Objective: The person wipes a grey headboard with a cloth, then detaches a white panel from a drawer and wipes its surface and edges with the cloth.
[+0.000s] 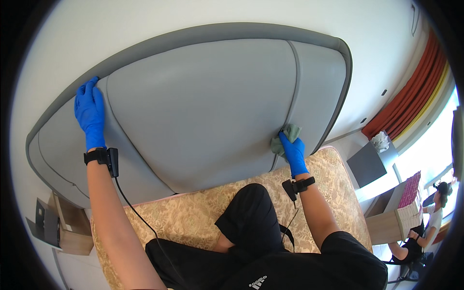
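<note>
A grey padded headboard (203, 105) stands against the white wall in front of me. My left hand (89, 108), in a blue glove, rests on the headboard's upper left part, its fingertips at the raised border. My right hand (293, 148), also blue-gloved, grips a green cloth (278, 145) pressed against the lower right of the headboard, beside a vertical seam. Both wrists carry black straps with small devices and cables. Beneath me lies a mattress with a beige floral cover (195, 221); I am on it with bent legs.
An open wooden nightstand (78, 241) is by the bed at the left. On the right are a grey cabinet (368, 163) with crumpled white material on it, a wooden unit (386, 226) bearing stacked boxes, and red curtains (409, 94). Another person (433, 221) sits at the far right.
</note>
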Tool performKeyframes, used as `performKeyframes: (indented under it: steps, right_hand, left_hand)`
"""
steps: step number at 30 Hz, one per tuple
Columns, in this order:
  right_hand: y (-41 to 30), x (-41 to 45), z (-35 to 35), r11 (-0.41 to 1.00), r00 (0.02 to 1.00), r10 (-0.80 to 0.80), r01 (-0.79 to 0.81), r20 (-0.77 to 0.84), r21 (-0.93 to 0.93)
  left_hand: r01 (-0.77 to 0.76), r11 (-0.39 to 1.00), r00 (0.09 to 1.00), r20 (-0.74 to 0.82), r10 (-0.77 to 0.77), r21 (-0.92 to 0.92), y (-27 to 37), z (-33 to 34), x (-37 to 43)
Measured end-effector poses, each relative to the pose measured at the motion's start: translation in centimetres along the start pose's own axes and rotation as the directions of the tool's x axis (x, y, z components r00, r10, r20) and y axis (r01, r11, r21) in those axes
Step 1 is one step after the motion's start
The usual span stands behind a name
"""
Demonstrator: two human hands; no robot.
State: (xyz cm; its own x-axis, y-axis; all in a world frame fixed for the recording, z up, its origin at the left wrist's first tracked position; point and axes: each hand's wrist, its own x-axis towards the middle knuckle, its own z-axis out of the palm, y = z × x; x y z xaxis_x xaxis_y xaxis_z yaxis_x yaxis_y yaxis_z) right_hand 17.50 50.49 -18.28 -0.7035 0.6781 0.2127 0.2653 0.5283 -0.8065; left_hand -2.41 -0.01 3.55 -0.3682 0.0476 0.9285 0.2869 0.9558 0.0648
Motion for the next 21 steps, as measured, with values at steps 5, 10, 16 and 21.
performKeyframes:
  steps: [5, 10, 16, 21]
  right_hand:
    - [3.3, 0.6, 1.7, 0.239, 0.837, 0.128, -0.547, 0.532, 0.802]
    - [1.9, -1.0, 1.3, 0.826, 0.873, -0.464, 0.367, 0.147, 0.428]
    - [1.7, 1.6, 0.9, 0.661, 0.845, -0.213, -0.245, 0.491, 0.709]
    - [1.8, 1.4, 3.3, 0.517, 0.934, 0.325, -0.304, 0.144, 0.8]
  left_hand:
    - [0.008, 1.0, 1.0, 0.009, -0.008, -0.007, 0.0, 0.2, 0.0]
    - [-0.018, 1.0, 1.0, -0.012, 0.018, 0.0, -0.2, -0.3, -0.5]
    - [-0.012, 1.0, 1.0, -0.007, 0.012, 0.001, 0.8, -0.3, -0.4]
    - [-0.016, 1.0, 1.0, 0.006, 0.016, 0.021, 0.5, -0.1, -0.3]
